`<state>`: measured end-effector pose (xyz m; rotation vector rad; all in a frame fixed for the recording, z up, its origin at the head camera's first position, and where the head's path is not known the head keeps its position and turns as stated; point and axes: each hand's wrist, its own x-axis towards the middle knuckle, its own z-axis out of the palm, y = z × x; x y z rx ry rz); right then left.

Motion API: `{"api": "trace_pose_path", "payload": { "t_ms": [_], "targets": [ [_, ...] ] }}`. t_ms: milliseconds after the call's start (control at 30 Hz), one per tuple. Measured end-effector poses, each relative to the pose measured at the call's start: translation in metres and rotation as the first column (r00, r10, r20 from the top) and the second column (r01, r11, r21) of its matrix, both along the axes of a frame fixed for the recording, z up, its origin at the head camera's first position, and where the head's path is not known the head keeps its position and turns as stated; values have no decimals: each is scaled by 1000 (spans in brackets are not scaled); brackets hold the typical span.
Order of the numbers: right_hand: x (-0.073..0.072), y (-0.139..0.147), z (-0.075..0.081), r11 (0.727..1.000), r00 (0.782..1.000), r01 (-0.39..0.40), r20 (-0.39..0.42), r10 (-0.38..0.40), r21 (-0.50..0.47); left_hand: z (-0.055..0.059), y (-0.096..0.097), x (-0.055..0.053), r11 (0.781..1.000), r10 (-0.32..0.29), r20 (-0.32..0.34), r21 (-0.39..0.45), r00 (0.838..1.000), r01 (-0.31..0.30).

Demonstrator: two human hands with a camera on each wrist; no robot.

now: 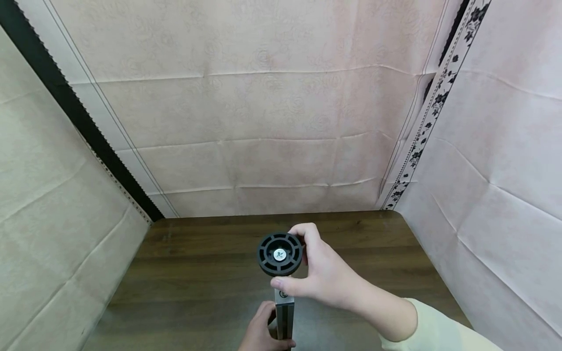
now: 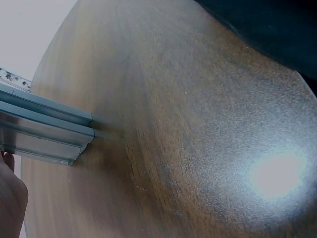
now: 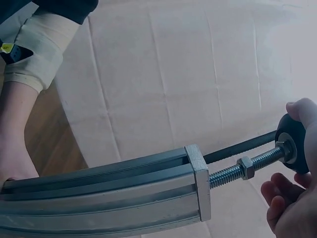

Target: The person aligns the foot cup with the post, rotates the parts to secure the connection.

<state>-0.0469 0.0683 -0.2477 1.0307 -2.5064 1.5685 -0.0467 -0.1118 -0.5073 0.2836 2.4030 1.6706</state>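
Observation:
A black round levelling foot (image 1: 280, 253) with a cross-head screw in its middle faces up in the head view. My right hand (image 1: 325, 273) holds its rim between thumb and fingers. In the right wrist view, a threaded rod (image 3: 225, 176) with a hex nut (image 3: 245, 167) joins the foot to a metal end plate (image 3: 199, 186). That plate caps a grooved aluminium profile (image 3: 109, 198). Lower down, my left hand (image 1: 262, 331) grips the profile. The profile's other end (image 2: 49, 134) shows above the brown tabletop in the left wrist view; whether it touches is unclear.
Beneath the hands lies a brown wood-grain table (image 1: 197, 273) with rounded corners. Pale creased cloth (image 1: 263, 107) covers the surroundings, with a black band (image 1: 88, 117) at left and a flowered border (image 1: 432, 112) at right. A bright light reflection falls on the tabletop.

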Motion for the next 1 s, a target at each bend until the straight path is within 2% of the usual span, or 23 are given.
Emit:
{"api": "trace_pose_path", "payload": {
  "t_ms": [367,500,667,767,833,900,1000],
  "targets": [
    [2,0,0,999,999,43,1,-43,26,-1,0,0,1000,-2,-12,-7,1000,1],
    [2,0,1,1000,1000,26,-4,-26,9,-1,0,1,1000,7,-1,-9,1000,-7],
    [-4,3,2,1000,996,-8,-94,6,-19,-1,0,0,1000,19,31,-11,999,-18],
    [-15,7,2,994,987,-99,-135,90,-55,-1,0,-1,1000,17,19,-13,1000,-17],
    [-24,9,1,973,974,-206,-122,193,-101,-2,0,-1,1000,21,11,-17,1000,-21],
    [-34,10,0,935,945,-325,-91,315,-144,-3,0,-1,1000,22,1,-19,1000,-22],
    [-48,11,0,860,879,-473,-47,474,-191,-3,0,0,999,32,16,-23,999,-31]
  ]
}}
